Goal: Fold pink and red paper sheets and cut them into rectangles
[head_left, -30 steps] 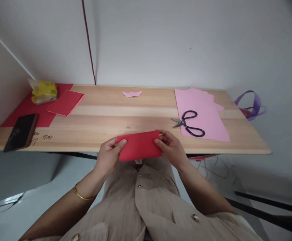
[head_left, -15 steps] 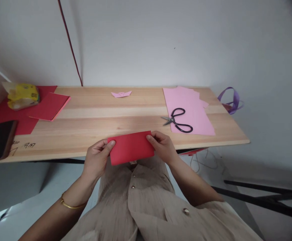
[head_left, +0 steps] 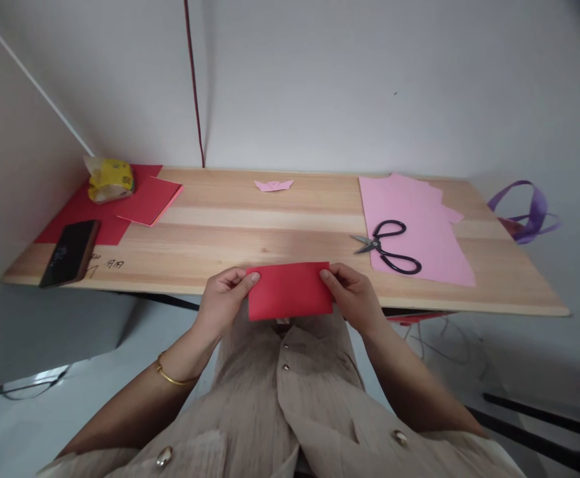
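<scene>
A rectangular piece of red paper (head_left: 290,291) is stretched between my two hands, in front of my body at the table's near edge. My left hand (head_left: 224,299) pinches its upper left corner, thumb on top. At the upper right corner, my right hand (head_left: 354,295) grips it the same way. Black-handled scissors (head_left: 377,245) lie with blades apart, partly on the pink paper sheets (head_left: 419,226) to the right. Farther back on the table sits a small folded pink paper shape (head_left: 273,186).
On the left of the wooden table (head_left: 220,232) are red sheets (head_left: 111,231), a stack of red paper (head_left: 153,199), a yellow soft pack (head_left: 111,180) and a dark phone-like slab (head_left: 70,252). A purple ribbon loop (head_left: 531,212) hangs past the right edge. A wall stands behind.
The camera view has turned left, so the table's things appear farther right. Both hands keep hold of the red paper, which now looks more level.
</scene>
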Available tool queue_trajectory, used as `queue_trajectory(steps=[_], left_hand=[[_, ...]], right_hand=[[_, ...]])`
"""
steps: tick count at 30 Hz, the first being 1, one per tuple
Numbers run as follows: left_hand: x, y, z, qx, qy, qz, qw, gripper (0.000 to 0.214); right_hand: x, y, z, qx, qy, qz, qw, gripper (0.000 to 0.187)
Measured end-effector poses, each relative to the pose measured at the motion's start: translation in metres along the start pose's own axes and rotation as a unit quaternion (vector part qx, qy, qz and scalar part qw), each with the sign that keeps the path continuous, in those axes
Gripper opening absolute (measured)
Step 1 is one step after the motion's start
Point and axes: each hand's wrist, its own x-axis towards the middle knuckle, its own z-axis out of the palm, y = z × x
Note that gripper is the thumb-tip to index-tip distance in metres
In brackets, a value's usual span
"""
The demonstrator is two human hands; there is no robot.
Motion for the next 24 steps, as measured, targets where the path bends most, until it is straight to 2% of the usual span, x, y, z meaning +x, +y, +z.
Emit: queue_trajectory(steps=[12,24], left_hand=[[0.006,-0.002,-0.004,0.028,-0.015,0.033,0.999,0.030],[0.009,0.008,0.002,0.031,0.006,0.023,0.999,0.027]], right_hand=[[0.004,-0.001,-0.001,-0.040,0.015,-0.037,0.998,0.028],[0.011,-0.003,-0.003,0.002,0.001,-0.009,1.000,0.030]])
